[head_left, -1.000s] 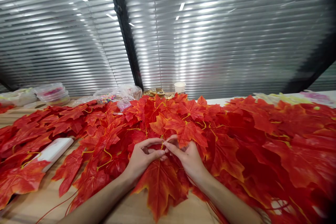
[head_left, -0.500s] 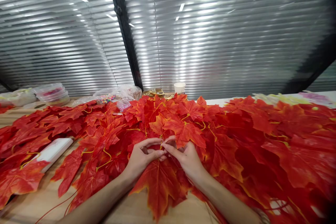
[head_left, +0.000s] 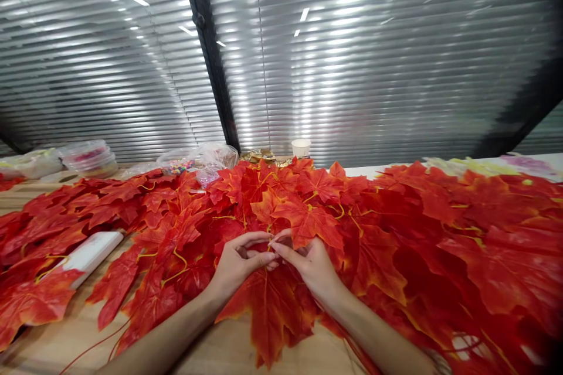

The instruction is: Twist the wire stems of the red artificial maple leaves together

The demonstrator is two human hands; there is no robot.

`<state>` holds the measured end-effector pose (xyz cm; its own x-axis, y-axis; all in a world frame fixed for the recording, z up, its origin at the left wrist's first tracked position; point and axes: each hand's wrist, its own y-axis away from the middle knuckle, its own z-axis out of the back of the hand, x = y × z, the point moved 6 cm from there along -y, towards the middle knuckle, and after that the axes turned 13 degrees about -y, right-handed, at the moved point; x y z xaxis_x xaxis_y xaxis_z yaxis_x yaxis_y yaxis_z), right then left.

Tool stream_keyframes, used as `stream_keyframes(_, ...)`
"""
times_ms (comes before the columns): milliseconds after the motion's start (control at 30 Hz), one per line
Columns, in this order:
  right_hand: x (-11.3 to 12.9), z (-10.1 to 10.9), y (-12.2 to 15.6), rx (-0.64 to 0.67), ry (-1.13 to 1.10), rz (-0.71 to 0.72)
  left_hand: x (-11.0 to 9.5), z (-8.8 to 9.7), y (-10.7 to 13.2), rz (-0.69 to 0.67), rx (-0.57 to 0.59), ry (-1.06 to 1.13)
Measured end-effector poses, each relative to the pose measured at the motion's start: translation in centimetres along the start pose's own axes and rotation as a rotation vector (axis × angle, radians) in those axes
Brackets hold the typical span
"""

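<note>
A big heap of red and orange artificial maple leaves [head_left: 387,228] with yellow stems covers the wooden table [head_left: 220,357]. My left hand [head_left: 240,263] and my right hand [head_left: 310,263] meet in the middle, fingertips pinched together on a thin yellow leaf stem [head_left: 270,244]. One large orange leaf [head_left: 268,310] lies just below both hands, its tip toward me. Both wrists rest on the leaves.
A white flat box [head_left: 90,252] lies among the leaves at left. Clear plastic containers and bags [head_left: 88,155] stand at the back left, a small white cup [head_left: 301,146] at the back centre. Window blinds rise behind the table. A thin red wire [head_left: 88,348] trails near the front edge.
Hardly anything has moved; my hands stay pinched together at the same spot, and the large leaf below them has shifted slightly.
</note>
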<state>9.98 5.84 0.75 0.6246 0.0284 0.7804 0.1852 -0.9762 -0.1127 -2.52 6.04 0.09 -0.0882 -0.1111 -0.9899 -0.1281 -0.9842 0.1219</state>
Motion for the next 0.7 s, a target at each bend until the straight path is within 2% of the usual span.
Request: stream_keyframes(700,-0.01,-0.3,0.01,0.037,0.046,-0.046,0.13,0.04,0.02,-0.009,0.025,-0.07)
